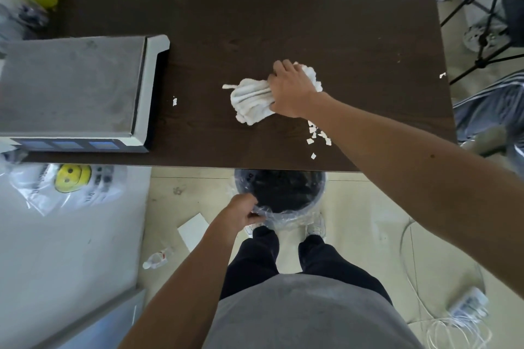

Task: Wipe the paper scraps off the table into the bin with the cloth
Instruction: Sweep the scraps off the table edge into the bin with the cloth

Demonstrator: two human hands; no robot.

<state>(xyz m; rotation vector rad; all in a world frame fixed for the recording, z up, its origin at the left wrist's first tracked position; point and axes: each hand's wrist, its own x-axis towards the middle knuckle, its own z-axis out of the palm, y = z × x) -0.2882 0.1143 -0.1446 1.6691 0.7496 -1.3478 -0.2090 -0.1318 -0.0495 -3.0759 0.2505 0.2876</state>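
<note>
Scale [71,88] beside cloth [252,102], scraps [317,133] apparently unobstructed.

Dark surface [283,17] carries: cloth [252,100] at centre, scraps [317,133] near front edge, scale [71,88] at left.

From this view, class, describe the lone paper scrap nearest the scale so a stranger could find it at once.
Start at the dark brown table and find the grey scale on its left side. Just right of the scale, left of the white cloth, lies one paper scrap. Unlike the cluster of scraps by the front edge, it lies alone.
</note>
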